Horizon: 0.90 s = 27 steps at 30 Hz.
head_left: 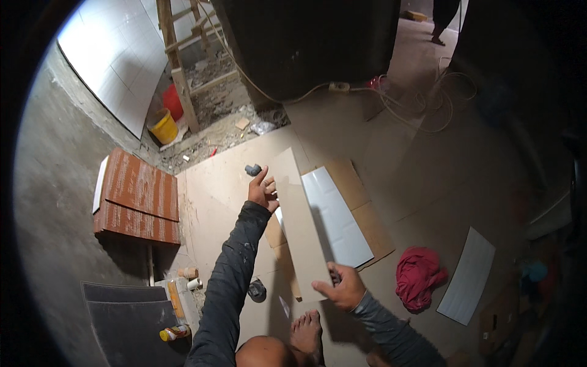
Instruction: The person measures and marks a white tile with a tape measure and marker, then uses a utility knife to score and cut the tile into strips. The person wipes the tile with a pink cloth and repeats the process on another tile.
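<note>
My left hand (264, 192) grips the far left edge of a long, narrow beige tile (299, 226), its fingers partly hidden behind it. My right hand (342, 286) is closed on the near right edge, thumb on top. The tile is held above the floor, running away from me. Beneath and to its right, a glossy white tile (337, 217) lies on a flattened piece of cardboard (376, 235). Just beyond my left hand sits a grey pipe elbow (252, 170). A small dark round object (257, 290) rests on the floor between my forearms.
Stacked brown-backed tiles (140, 196) lean at left, above dark panels (131, 318) and a yellow bottle (175, 333). A red cloth (419, 278) and another white tile (466, 275) lie right. Beyond are a yellow bucket (162, 126), wooden ladder (177, 67) and extension cable (361, 90). Someone's leg (438, 33) shows in the doorway.
</note>
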Each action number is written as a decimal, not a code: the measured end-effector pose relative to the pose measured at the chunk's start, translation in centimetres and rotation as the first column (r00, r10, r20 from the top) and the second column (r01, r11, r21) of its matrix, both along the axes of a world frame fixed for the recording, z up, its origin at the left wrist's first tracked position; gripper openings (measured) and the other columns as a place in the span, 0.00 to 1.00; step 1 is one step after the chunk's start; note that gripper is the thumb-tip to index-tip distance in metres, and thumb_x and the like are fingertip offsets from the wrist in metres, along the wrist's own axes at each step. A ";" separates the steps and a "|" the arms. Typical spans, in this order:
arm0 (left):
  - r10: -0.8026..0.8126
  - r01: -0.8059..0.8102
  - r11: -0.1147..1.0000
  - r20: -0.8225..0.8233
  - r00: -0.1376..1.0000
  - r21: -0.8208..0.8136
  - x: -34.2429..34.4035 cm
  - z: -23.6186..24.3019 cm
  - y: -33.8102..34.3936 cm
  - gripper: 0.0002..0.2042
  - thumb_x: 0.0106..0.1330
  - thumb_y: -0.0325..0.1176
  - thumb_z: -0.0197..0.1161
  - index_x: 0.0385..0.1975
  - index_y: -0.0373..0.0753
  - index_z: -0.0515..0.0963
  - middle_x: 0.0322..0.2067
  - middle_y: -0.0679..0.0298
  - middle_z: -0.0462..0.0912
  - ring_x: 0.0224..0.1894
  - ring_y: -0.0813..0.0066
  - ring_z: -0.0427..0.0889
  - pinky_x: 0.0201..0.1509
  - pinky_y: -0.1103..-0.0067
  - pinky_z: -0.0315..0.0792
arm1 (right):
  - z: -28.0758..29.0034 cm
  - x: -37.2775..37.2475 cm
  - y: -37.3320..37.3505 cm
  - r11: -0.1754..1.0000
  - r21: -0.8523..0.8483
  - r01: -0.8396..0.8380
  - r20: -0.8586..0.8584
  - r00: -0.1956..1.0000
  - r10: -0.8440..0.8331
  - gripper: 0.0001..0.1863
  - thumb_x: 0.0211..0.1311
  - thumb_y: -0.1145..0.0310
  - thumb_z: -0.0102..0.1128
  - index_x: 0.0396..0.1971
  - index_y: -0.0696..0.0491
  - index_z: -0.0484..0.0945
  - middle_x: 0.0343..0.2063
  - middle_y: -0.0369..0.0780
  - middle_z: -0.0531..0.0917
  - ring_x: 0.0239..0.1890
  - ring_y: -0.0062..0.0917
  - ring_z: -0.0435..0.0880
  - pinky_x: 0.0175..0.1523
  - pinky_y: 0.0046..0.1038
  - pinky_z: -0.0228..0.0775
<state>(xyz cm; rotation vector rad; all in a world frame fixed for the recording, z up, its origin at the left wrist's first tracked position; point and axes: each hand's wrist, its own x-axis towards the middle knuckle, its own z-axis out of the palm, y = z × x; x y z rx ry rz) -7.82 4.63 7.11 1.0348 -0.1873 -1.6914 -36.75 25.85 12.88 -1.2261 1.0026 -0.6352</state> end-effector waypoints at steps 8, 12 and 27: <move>-0.072 -0.028 0.995 0.857 0.511 0.100 3.6 -14.0 0.6 0.15 0.66 0.36 0.73 0.24 0.31 0.80 0.23 0.64 0.83 0.26 0.74 0.78 0.32 0.73 0.73 | -10.9 -0.3 5.7 0.832 0.284 0.477 -0.143 0.879 -0.456 0.23 0.58 0.70 0.78 0.49 0.66 0.81 0.38 0.42 0.89 0.34 0.19 0.85 0.41 0.23 0.79; -0.064 0.049 0.997 0.990 0.123 0.058 1.2 -16.0 -1.1 0.17 0.63 0.38 0.74 0.20 0.33 0.76 0.18 0.65 0.78 0.21 0.75 0.75 0.27 0.72 0.70 | -12.9 -1.8 5.5 0.699 0.366 0.614 -0.150 0.780 -0.607 0.27 0.60 0.75 0.73 0.58 0.66 0.75 0.45 0.46 0.86 0.43 0.22 0.86 0.49 0.23 0.78; -0.309 0.144 0.924 0.915 -0.258 0.353 -3.1 -11.6 -3.8 0.22 0.64 0.49 0.68 0.30 0.30 0.82 0.30 0.43 0.86 0.37 0.44 0.87 0.45 0.59 0.78 | -14.1 -1.5 3.7 0.293 0.316 0.902 -0.402 0.407 -0.820 0.20 0.57 0.73 0.76 0.45 0.65 0.77 0.41 0.46 0.85 0.43 0.27 0.83 0.54 0.29 0.76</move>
